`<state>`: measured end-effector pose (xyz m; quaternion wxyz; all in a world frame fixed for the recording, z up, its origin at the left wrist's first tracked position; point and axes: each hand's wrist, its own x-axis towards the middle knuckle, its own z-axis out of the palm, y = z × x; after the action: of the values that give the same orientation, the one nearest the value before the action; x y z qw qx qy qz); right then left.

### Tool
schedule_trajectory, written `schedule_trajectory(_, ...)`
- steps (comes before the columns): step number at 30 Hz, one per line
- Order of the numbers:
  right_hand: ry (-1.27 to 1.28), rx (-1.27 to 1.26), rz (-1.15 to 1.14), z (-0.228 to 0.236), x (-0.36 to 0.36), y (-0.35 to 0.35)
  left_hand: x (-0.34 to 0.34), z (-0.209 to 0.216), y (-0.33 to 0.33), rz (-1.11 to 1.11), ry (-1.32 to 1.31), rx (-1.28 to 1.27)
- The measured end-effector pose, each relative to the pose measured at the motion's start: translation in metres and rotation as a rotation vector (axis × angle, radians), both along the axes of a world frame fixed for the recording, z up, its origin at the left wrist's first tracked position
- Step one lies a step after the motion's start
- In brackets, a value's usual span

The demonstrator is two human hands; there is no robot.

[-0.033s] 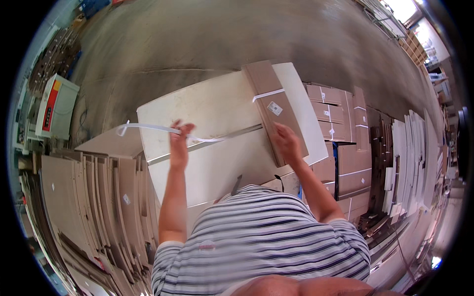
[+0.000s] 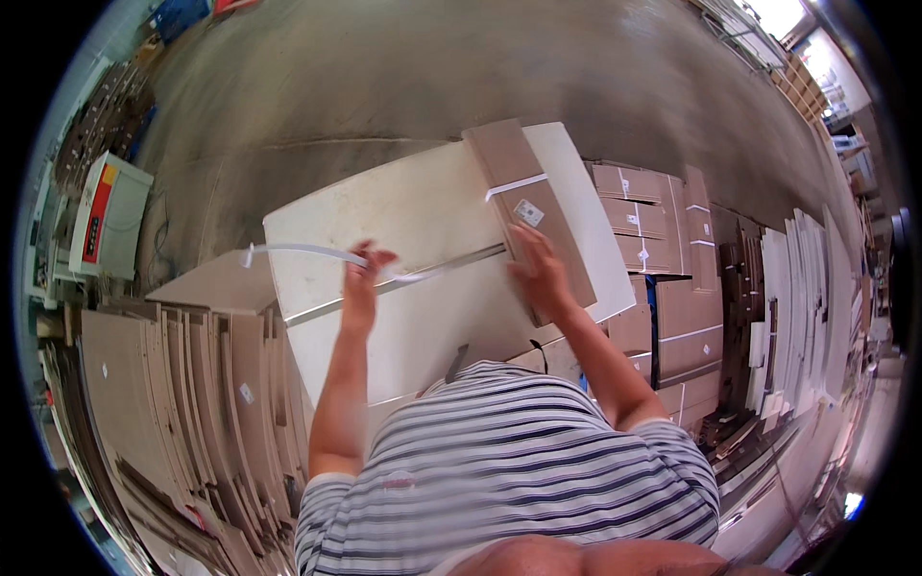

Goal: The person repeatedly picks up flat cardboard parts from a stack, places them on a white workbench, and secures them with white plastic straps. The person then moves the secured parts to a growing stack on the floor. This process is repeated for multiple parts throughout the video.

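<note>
My left hand (image 2: 363, 263), blurred by motion, grips a white plastic strap (image 2: 312, 251) over the left half of a white-topped table. One end of the strap sticks out past the table's left edge; the other runs toward a metal slot (image 2: 451, 260) across the tabletop (image 2: 375, 206). A bundle of flat brown cardboard (image 2: 499, 154) lies on the table's right side. A white strap (image 2: 519, 185) circles its far part, and a white label (image 2: 528, 212) is on top. On the bundle's near left part my right hand (image 2: 541, 272) lies with fingers stretched out, apparently holding nothing.
Upright cardboard sheets (image 2: 206, 384) stand in rows at the left. Strapped cardboard bundles (image 2: 639, 230) are stacked right of the table, with white panels (image 2: 792, 307) beyond. A white and red machine box (image 2: 115, 211) stands far left. Concrete floor (image 2: 384, 77) stretches behind the table.
My left hand has shifted slightly right with the strap. My right hand has moved a little left and away from me along the bundle, which has slid slightly left.
</note>
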<state>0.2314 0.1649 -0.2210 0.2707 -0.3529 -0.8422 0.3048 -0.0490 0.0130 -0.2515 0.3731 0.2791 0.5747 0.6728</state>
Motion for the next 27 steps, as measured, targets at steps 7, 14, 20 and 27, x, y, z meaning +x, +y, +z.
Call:
schedule_trajectory(7, 0.281, 0.293, 0.380, 0.033, -0.073, 0.031, 0.083, 0.114, 0.003, -0.747, -0.019, -0.305)
schedule_trajectory(14, 0.264, 0.040, -0.088, -0.036, -0.007, 0.106, 0.055, 0.168, -0.047, -0.148, 0.294, -0.061)
schedule_trajectory(20, 0.143, 0.130, -0.458, -0.083, 0.107, 0.184, 0.071, 0.233, -0.044, 0.338, 0.319, -0.062)
schedule_trajectory(27, 0.175, -0.040, -0.617, -0.118, 0.166, 0.203, 0.065, 0.248, -0.015, 0.430, -0.026, 0.452)
